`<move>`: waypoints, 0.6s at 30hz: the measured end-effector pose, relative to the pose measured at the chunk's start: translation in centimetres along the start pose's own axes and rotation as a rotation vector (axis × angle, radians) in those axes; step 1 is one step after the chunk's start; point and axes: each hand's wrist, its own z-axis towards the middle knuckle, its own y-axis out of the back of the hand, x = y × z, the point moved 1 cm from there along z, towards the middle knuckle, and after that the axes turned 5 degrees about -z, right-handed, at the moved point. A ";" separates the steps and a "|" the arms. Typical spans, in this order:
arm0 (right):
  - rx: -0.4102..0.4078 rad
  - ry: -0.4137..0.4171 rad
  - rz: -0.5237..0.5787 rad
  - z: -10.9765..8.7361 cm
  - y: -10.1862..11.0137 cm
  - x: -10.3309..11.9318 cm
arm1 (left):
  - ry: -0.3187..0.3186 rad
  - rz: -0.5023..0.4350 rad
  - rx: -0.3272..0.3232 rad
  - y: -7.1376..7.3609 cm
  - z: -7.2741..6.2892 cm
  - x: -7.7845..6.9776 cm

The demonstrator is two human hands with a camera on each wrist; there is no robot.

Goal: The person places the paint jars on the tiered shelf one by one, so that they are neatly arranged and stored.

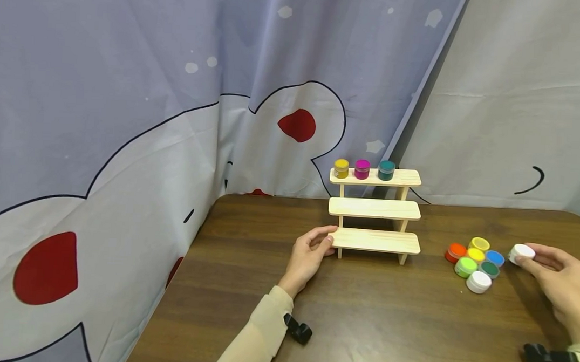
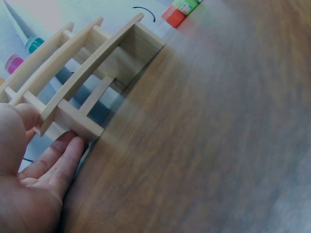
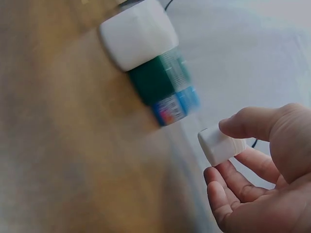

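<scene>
A three-tier wooden display stand (image 1: 375, 208) stands at the back of the table, with yellow (image 1: 341, 168), magenta (image 1: 362, 169) and teal (image 1: 386, 170) paint pots in a row on its top shelf. At the left end of the bottom shelf, my left hand (image 1: 311, 257) grips the stand; the left wrist view shows the thumb at the shelf's end and fingers (image 2: 73, 155) against the side leg. Off to the right, my right hand (image 1: 565, 279) pinches a white paint pot (image 3: 218, 145) between thumb and fingers, just right of a cluster of pots.
The cluster holds a red pot (image 1: 456, 252), yellow ones (image 1: 479, 244), a blue one (image 1: 495, 258), a light green one (image 1: 466, 266), a dark green one (image 1: 489, 269) and another white one (image 1: 479, 282). A printed curtain (image 1: 286, 51) hangs behind the brown table (image 1: 381, 325).
</scene>
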 end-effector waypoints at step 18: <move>-0.010 0.159 0.071 -0.9 0.3 7.7 | 0.006 0.000 -0.004 -0.1 0.0 0.1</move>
